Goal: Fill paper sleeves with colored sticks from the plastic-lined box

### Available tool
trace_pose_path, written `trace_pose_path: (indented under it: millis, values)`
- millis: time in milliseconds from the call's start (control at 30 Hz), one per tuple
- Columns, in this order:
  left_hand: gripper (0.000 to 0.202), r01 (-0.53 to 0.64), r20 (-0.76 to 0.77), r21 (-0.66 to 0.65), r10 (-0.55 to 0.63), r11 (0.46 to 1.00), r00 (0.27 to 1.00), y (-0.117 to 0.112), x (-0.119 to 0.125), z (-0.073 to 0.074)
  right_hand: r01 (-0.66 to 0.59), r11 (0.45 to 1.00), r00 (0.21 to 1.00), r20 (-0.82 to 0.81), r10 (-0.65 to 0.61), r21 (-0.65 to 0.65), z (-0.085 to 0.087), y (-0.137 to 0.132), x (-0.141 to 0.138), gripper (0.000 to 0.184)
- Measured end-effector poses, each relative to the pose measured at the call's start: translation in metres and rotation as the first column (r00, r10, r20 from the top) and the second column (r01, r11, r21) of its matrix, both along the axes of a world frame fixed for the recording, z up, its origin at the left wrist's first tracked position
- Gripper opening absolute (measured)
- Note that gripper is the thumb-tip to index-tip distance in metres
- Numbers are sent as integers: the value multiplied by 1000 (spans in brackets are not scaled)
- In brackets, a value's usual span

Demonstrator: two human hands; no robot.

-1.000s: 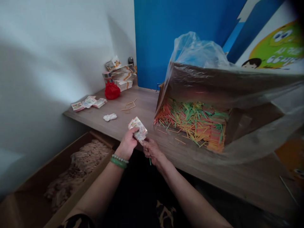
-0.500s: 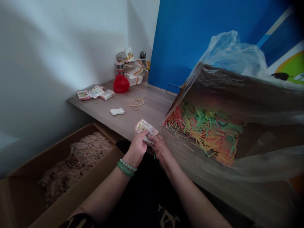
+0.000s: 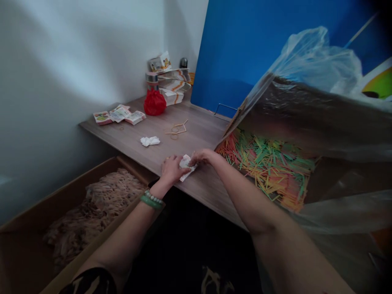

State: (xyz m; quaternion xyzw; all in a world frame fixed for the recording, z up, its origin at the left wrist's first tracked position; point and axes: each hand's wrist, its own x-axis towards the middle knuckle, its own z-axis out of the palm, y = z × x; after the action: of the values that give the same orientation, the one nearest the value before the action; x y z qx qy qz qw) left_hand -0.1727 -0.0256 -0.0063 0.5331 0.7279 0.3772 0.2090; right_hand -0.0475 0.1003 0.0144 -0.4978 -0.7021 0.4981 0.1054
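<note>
Near the front edge of the bench [image 3: 196, 136], a small printed packet [image 3: 185, 177] is sitting between the two hands; whether it is resting on the wood or hanging just above it, I cannot tell. The left hand [image 3: 172, 168] is holding its left side, that grip clamped on it with the thumb crossing the face. The right hand [image 3: 201, 156] is bending its fingers onto the far right part; whether that grip is pinching or only touching, I cannot tell.

The packet is probably weighing very little and behaving like layered paper or thin film: flexible, easily creasing, perhaps slipping at a glossy face. Flat pressure near the middle, or holding both long sides, is likely serving better than a pinch at one corner, which would be risking bending or splaying.

Towards the bench's left corner, similar packets [image 3: 119, 113] are lying together; a crumpled white tissue [image 3: 150, 141] is lying nearer the front edge.
</note>
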Motion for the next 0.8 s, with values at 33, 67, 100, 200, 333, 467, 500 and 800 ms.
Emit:
trace_pose_path:
  millis: [33, 67, 100, 200, 333, 467, 500, 800]
  values:
    - [33, -16, -1, -12, 16, 1000, 1000, 5, 2, 0, 11, 1000, 1000, -12, -11, -11, -1, 3, -1, 32]
    - [30, -38, 25, -17, 38, 999, 999, 8, 3, -1, 16, 1000, 1000, -13, -16, -16, -1, 5, 0, 31]
    - [29, -59, 70, -18, 60, 998, 996, 11, 2, -2, 9, 1000, 1000, 10, -9, -10, -2, 5, 4, 31]
    - [31, -82, 210, -30, 86, 996, 974, 15, -3, -6, 86, 993, 994, -68, -81, 80, -5, -7, 28, 25]
    - [34, -142, 366, -10, 135, 990, 921, 12, -9, -10, 273, 939, 947, -231, -224, 208, -19, -49, 69, 16]
    - [23, -234, 519, 14, 193, 972, 833, 9, -9, -13, 375, 869, 920, -246, -305, 324, -35, -101, 94, 12]
    - [20, -246, 483, 10, 211, 969, 850, 9, -9, -14, 364, 863, 922, -265, -282, 349, -38, -112, 97, 12]
    - [15, -188, 78, -24, 190, 982, 979, 14, -6, -9, 415, 856, 843, -485, -234, 308, -45, -134, 107, 14]
